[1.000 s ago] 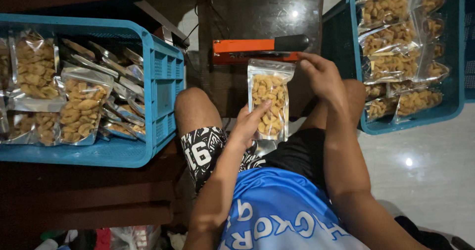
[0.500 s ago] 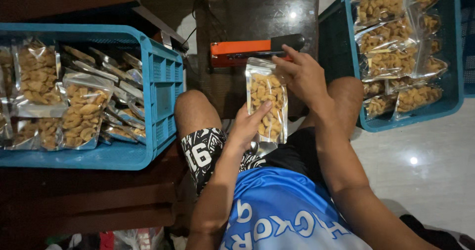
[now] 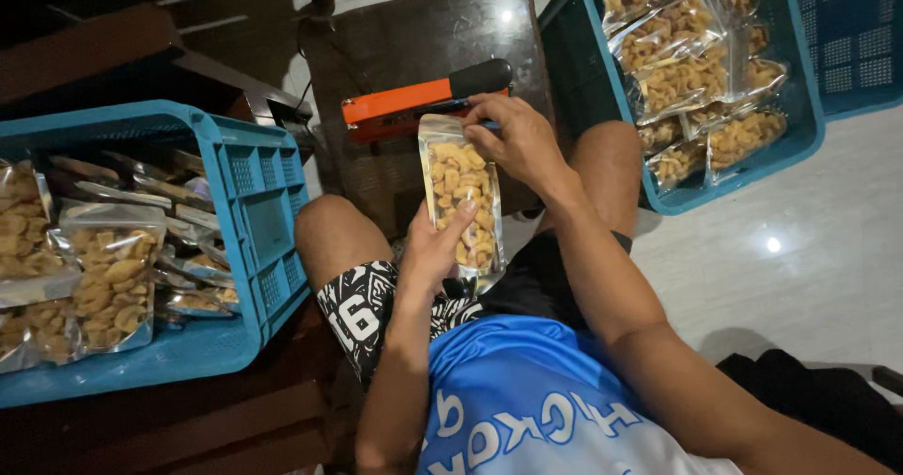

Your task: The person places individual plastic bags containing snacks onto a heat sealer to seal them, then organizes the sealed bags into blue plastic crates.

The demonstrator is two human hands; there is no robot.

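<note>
A seated person, seen from above, holds a clear plastic pouch [image 3: 461, 193] of pale golden cashew-like snacks upright over the lap. The pouch is tall and narrow, see-through, filled for most of its height, with an empty flat strip at its top edge. The left hand [image 3: 435, 245] supports it from below and from the left: the fingers [image 3: 459, 213] lie pressed together against the lower front of the pouch, and the pouch rises above them. The right hand [image 3: 522, 141] is at the upper right corner of the pouch, its fingers [image 3: 482, 108] curled and pinching the top strip, so the pouch hangs below and to the left of those fingertips. Just beyond the right fingertips, touching or nearly touching the top edge of the pouch, lies an orange sealer [image 3: 423, 99] with a black handle, resting on a dark worktop [image 3: 423, 33]; whether the pouch edge is already inside it cannot be told. Well to the left of the left hand stands a blue crate [image 3: 254, 212] holding more filled pouches [image 3: 108, 273], some lying flat, some on edge. To the right of the right hand, beyond the knee, a second blue crate [image 3: 809, 127] holds another heap of filled pouches [image 3: 682, 71]. The person wears a blue shirt [image 3: 527, 400] and black patterned shorts [image 3: 362, 310], and pale floor [image 3: 800, 268] shows at the right.
</note>
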